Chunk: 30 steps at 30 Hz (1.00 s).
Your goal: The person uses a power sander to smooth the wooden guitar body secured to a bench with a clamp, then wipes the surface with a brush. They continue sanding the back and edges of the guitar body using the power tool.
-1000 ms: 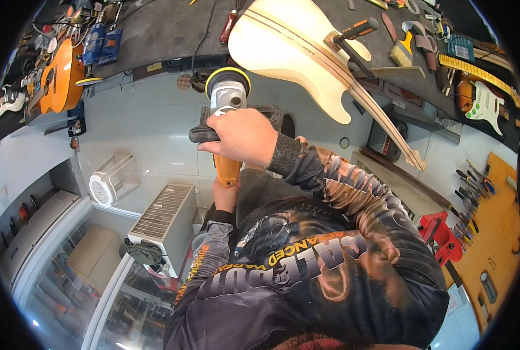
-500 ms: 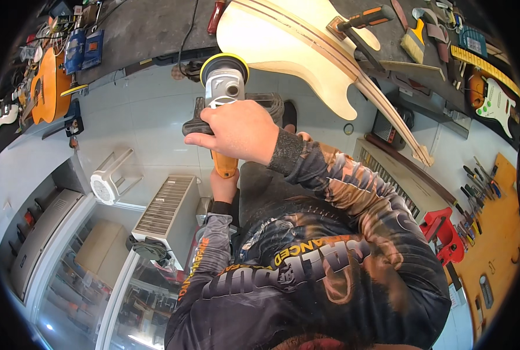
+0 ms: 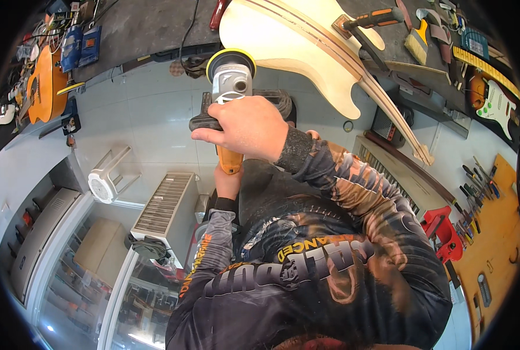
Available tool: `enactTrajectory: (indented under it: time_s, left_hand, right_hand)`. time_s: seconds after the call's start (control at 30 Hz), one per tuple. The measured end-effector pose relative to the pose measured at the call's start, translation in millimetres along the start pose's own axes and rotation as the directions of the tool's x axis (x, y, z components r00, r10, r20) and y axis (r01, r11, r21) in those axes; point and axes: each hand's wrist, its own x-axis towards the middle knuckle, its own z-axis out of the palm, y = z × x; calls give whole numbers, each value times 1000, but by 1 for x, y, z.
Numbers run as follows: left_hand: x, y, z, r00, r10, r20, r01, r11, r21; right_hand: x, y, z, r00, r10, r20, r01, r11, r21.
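Note:
My right hand (image 3: 251, 127) is closed over the black front handle of a disc sander (image 3: 231, 84) with a grey metal head and an orange body. Behind it, my left hand (image 3: 228, 184) grips the rear end of the tool, its fingers mostly hidden. The yellow-rimmed disc (image 3: 249, 55) is tilted up at the edge of a pale wooden guitar body (image 3: 295, 49). Whether disc and wood touch, I cannot tell. A striped neck (image 3: 388, 105) runs from the body toward the lower right. An orange-and-black-handled clamp (image 3: 371, 22) sits across the body on the bench.
The dark workbench (image 3: 146, 29) spans the far side, with a brush (image 3: 416, 42) at right. An acoustic guitar (image 3: 47, 87) stands at left. A white stool (image 3: 105, 181) and a slatted-top cabinet (image 3: 165, 204) are on the floor. Hand tools hang on a wooden board (image 3: 496, 233).
The sander and both hands have shifted slightly right, bringing the disc closer to the guitar body's edge. Both hands keep their grip.

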Motion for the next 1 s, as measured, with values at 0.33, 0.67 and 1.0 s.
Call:
enactTrajectory:
  time_s: [0.33,0.67,1.0]
  left_hand:
    - [-2,-17,4,994,17,-104,-30,991,-128]
    - [2,-13,7,998,15,-66,-18,999,-50]
    - [1,-5,10,999,2,-34,-6,995,-98]
  right_hand:
    - [6,-16,-1,997,-26,73,26,1000,2]
    - [6,-4,1,998,-57,27,58,998,-21]
    - [4,-1,-1,999,-42,30,43,999,-31]
